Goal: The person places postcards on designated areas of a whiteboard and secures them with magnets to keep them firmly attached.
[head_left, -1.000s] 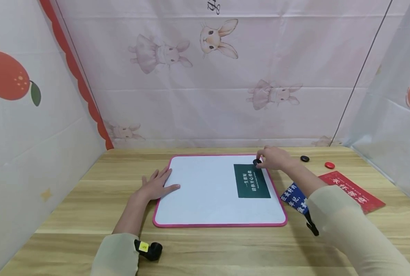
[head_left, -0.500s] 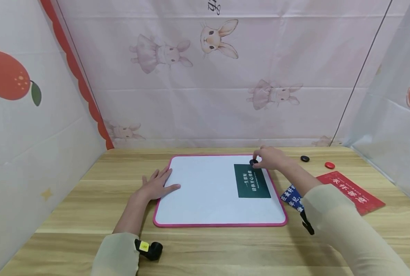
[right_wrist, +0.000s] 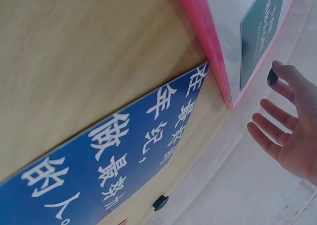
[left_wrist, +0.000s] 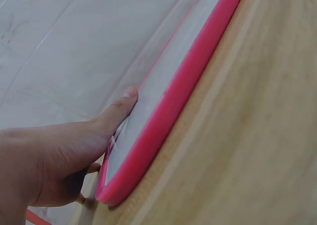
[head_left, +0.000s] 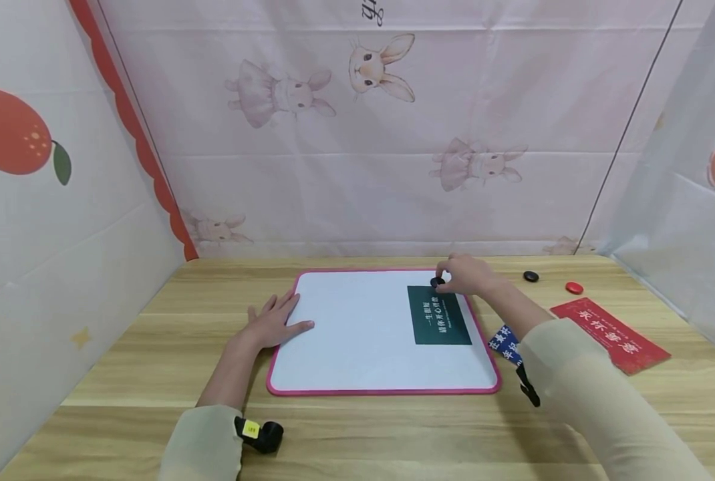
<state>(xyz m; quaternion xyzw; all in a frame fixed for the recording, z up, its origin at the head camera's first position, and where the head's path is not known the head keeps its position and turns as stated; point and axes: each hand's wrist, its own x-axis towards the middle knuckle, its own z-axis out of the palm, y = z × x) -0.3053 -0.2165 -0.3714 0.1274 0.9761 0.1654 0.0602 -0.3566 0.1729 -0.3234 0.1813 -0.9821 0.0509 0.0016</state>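
Found left hand (head_left: 273,327) spread over left edge of whiteboard (head_left: 351,341), with fingers straight, gripping nothing; read as steadying. Found right hand (head_left: 467,275) pinching black disc (head_left: 438,282), presumably a magnet, between thumb and index finger, with remaining fingers fanned loosely in right wrist view. Located black disc by upper edge of green card (head_left: 438,321), toward right side of whiteboard. Judged step in hand as positioning disc to fix card along that edge; judged next move to call for lining up over edge, pressing straight down without dragging card, then releasing pinch. Could not tell whether touching card or hovering just above: partly covered by fingertips from head, no clearer from right wrist. Could not make out small print on green card. Saw blue card (head_left: 503,344) only in part from head, behind sleeve (head_left: 604,387); cut off at lower left from right wrist. Noted red card (head_left: 612,336), partly behind same sleeve, plus spare black disc (head_left: 531,276) and red disc (head_left: 574,288) farther back on table (head_left: 357,441), both in full view from head. From left wrist, lost far end of whiteboard at top of view and most left fingers behind palm.
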